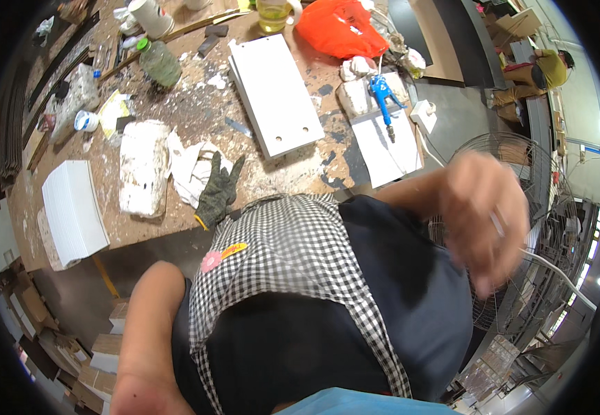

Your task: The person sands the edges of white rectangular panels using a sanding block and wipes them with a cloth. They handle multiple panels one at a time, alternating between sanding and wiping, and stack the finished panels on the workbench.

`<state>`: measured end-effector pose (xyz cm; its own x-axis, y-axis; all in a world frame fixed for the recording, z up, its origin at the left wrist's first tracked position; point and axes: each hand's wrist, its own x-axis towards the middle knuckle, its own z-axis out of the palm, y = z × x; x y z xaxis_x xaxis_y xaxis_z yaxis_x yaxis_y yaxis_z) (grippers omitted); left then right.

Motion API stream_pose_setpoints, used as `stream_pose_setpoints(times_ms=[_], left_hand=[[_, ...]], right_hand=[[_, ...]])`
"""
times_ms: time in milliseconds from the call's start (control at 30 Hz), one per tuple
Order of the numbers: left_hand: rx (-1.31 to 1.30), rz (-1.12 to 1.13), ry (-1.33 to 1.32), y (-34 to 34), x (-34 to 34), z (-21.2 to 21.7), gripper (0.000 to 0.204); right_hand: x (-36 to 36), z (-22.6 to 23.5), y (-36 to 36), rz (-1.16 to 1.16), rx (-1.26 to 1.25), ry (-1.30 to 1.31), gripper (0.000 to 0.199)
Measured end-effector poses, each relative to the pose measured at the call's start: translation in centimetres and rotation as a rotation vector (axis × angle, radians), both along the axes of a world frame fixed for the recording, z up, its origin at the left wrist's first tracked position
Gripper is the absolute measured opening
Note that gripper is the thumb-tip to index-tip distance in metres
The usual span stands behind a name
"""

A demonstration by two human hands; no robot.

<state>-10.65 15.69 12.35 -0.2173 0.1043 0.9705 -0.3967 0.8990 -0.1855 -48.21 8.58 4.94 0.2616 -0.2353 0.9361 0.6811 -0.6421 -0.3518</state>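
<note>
My right hand is raised beside my body at the right, over a wire fan cage, and smeared by motion. Its fingers look bent, but whether they hold anything is unclear. Only my left arm shows at the lower left; that hand is out of sight. On the stained worktable lies a stack of white panels with small holes. Right of it, a blue air blow gun rests on a whitish block and a white sheet. A dark grey glove lies near the table's front edge.
Left on the table are a stack of white sheets, a paint-stained block and a green-capped bottle. A red plastic bag and glass mug stand behind. The fan and a person are right.
</note>
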Motion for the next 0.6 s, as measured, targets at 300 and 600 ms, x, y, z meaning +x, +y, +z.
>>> stream_pose_setpoints(times_ms=[300,600], left_hand=[[0.169,-0.029,0.169,-4.9,-2.8,-1.6,0.052],[0.248,-0.012,0.193,-6.8,-3.5,-4.3,0.039]], right_hand=[[-11.3,-23.5,-21.0,-1.510,0.872,0.851,0.018],[-13.9,-32.8,-27.2,-1.737,0.650,1.180,0.041]])
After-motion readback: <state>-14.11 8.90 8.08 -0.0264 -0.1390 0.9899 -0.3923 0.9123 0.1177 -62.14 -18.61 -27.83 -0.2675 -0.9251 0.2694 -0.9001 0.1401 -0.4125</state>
